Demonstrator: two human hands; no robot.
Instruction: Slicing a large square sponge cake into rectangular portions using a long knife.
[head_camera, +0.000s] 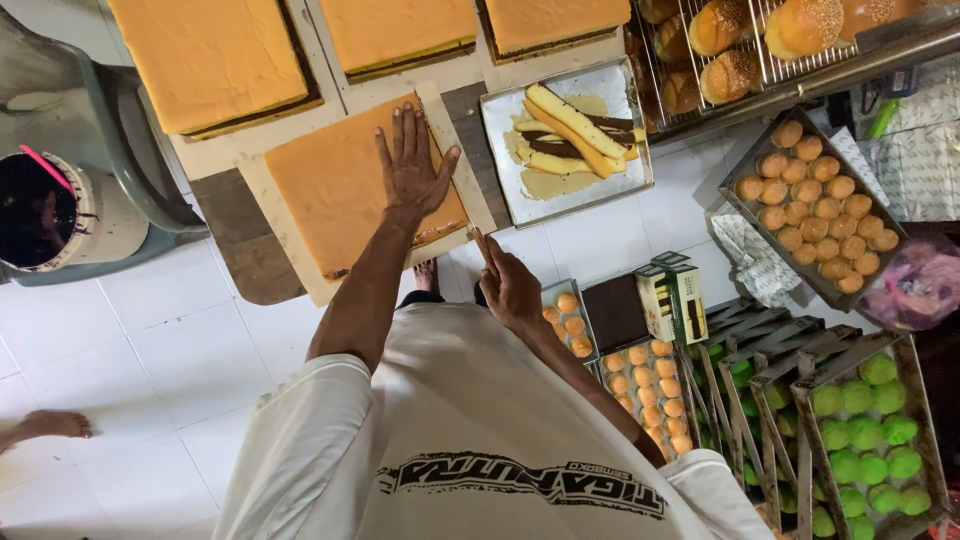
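Left hand (415, 170) presses flat, fingers spread wide, on the orange rectangular sheet cake (345, 190) mid-frame; right hand (510, 285) grips a thin blade over the white tiled floor (170, 350).

A flat, square orange cake slab (345, 185) was laid on a pale board (290, 262) at the desk's near edge, pressed under the spread left hand (412, 165), its dark lower layer exposed along the right side.
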